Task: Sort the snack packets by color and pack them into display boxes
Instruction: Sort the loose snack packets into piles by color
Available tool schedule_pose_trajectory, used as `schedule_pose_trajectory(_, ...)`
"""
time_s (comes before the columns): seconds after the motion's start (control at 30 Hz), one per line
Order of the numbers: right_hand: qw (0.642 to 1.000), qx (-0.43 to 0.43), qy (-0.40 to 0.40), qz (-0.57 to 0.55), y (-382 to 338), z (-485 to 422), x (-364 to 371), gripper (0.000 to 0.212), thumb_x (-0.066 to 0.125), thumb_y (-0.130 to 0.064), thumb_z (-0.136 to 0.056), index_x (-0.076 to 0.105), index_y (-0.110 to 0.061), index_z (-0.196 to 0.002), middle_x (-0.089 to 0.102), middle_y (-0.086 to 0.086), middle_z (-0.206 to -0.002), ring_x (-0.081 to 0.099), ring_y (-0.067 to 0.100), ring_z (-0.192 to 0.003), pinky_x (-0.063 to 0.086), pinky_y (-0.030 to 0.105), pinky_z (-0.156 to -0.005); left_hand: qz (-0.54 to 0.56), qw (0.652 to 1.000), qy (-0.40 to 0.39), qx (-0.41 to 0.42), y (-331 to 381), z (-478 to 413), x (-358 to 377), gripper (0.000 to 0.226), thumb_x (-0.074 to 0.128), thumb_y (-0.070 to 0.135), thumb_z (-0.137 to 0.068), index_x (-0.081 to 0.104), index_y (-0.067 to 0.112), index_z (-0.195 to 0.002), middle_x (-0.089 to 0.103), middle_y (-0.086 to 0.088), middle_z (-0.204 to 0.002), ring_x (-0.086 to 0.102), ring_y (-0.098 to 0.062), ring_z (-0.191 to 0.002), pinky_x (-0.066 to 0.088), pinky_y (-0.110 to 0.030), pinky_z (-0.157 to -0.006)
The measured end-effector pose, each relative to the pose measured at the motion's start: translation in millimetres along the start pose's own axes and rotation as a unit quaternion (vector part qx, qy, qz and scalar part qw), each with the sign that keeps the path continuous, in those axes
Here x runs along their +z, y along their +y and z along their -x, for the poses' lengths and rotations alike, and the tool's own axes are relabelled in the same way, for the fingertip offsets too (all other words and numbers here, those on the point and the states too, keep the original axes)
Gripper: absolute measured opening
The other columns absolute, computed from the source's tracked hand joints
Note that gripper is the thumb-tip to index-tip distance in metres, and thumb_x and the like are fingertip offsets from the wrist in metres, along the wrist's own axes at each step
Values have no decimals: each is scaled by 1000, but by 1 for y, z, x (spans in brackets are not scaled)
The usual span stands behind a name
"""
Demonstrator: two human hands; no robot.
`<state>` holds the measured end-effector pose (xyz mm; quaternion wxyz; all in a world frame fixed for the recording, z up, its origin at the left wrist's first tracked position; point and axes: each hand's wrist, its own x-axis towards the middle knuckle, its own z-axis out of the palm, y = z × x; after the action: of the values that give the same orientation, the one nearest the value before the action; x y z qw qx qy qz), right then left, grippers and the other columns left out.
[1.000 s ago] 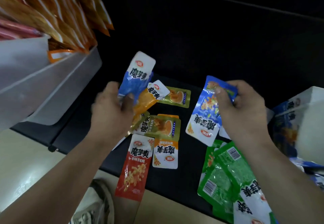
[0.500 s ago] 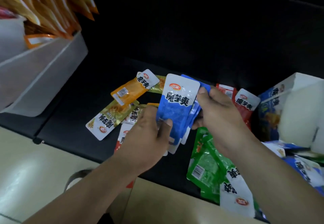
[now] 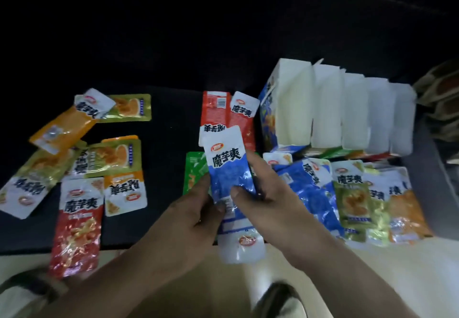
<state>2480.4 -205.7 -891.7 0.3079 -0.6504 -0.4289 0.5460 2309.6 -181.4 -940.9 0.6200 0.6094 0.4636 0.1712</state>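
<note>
blue packets [image 3: 227,168], a small stack with the top one upright, are held between both hands below and left of the display box [image 3: 293,108]. the left hand [image 3: 186,215], forearm angled in from the lower left, pinches the stack's near end, thumb on the front, fingers along its left edge. the right hand [image 3: 270,193], forearm angled in from the lower right, grips the right edge, thumb pressed on the face. red packets [image 3: 223,111] lie just left of the box on the dark bench [image 3: 169,143].
</note>
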Motion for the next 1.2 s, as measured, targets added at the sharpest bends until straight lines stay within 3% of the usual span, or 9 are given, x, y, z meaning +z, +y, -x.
schedule_pose_trajectory(0.1,997,9,81,7,15,11,-30,54,59,-13,-100,56,-61,-124,72,-1,-95,63,11,-69,54,20,-59,5,999,-41,10,13,-9,18,52,52,23,-107,40,58,-143,71,24,-110,68,2,-103,58,-30,-90)
schedule_pose_trajectory(0.2,982,46,182,25,41,21,-62,46,61,-12,-97,58,-37,-135,70,-3,-82,57,6,-57,46,15,-52,-26,998,-49,9,14,-19,37,56,57,24,-104,36,60,-141,68,22,-107,69,-7,-99,57,-38,-90)
schedule_pose_trajectory(0.33,961,56,265,57,68,29,-88,44,61,-8,-97,57,-41,-126,70,-3,-76,59,6,-50,44,14,-44,-65,997,-28,5,10,-27,53,60,60,27,-102,36,45,-154,67,23,-107,66,-2,-99,54,-36,-94)
schedule_pose_trajectory(0.47,947,87,291,102,100,9,-97,43,62,-19,-97,52,-33,-136,73,0,-97,67,2,-69,52,19,-52,-85,996,-16,-1,11,-31,58,53,58,31,-103,41,43,-152,66,28,-108,67,1,-99,57,-33,-92)
schedule_pose_trajectory(0.57,906,67,325,264,113,1,-99,62,68,-34,-93,44,-26,-150,62,3,-129,59,24,-115,56,44,-89,-109,994,7,18,12,-31,57,47,57,29,-104,46,41,-148,66,29,-106,67,3,-96,56,-24,-85)
schedule_pose_trajectory(0.73,804,-79,391,441,115,2,-93,22,74,-26,-87,73,-18,-107,63,8,-115,58,35,-103,51,47,-78,-118,992,37,14,2,-30,48,42,59,28,-102,53,39,-142,68,17,-98,67,-8,-87,55,-32,-79)
schedule_pose_trajectory(0.93,873,-243,290,309,88,-6,-56,15,64,-19,-93,75,-12,-102,67,1,-106,65,25,-101,54,36,-84,-104,993,47,25,-17,-23,28,41,60,24,-102,55,34,-142,69,20,-97,69,-7,-85,58,-44,-79)
schedule_pose_trajectory(1.1,955,-181,158,174,58,-30,0,15,65,-16,-96,75,-20,-106,71,-15,-98,68,3,-90,55,20,-79,-150,983,95,49,-43,-9,-4,35,64,20,-100,64,23,-135,66,24,-83,63,-3,-68,50,-22,-58)
schedule_pose_trajectory(1.2,978,-141,71,137,44,-42,40,18,67,-15,-98,75,-24,-112,72,-20,-100,68,-1,-96,52,12,-83,-260,936,217,95,-66,0,-39,43,65,24,-98,59,21,-140,62,13,-115,61,-5,-96,53,-29,-77)
